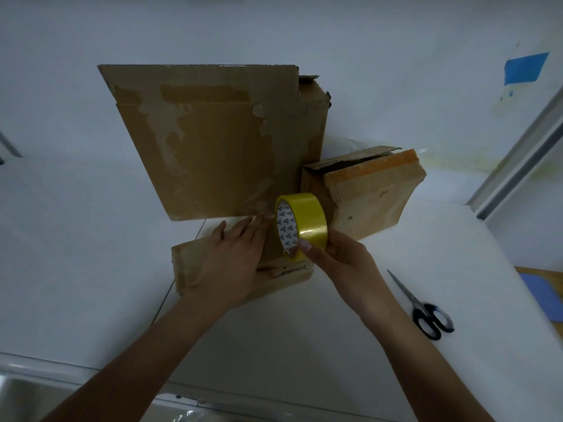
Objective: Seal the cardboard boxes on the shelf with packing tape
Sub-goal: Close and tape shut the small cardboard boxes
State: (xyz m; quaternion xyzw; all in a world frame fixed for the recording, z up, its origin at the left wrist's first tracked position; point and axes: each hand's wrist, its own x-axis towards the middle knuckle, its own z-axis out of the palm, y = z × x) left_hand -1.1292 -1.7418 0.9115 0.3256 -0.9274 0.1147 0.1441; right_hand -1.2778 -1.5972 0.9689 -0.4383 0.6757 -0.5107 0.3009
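Head view: sealing of the low cardboard box point(187, 263), which lies on the white surface point(304, 345) directly in front of the person, its long axis running left to right. The left hand point(234, 254) is laid flat on the top of this box, fingers straight and pointing away, so that no grip is formed. The grip of the right hand point(338, 263) is closed round the yellow tape roll point(301, 223), thumb on the outer band and fingers behind it. The roll is held on edge above the right end of the box, just beside the left fingertips, with its open core turned to the left. Whether a free end of tape has been drawn out cannot be told. The right hand is judged the nearer to the seam at the box's right end; a pull from there along the long axis is what sealing would require. A tall box point(213, 153) and a smaller one point(371, 196) stand behind; scissors point(426, 309) lie well apart to the right
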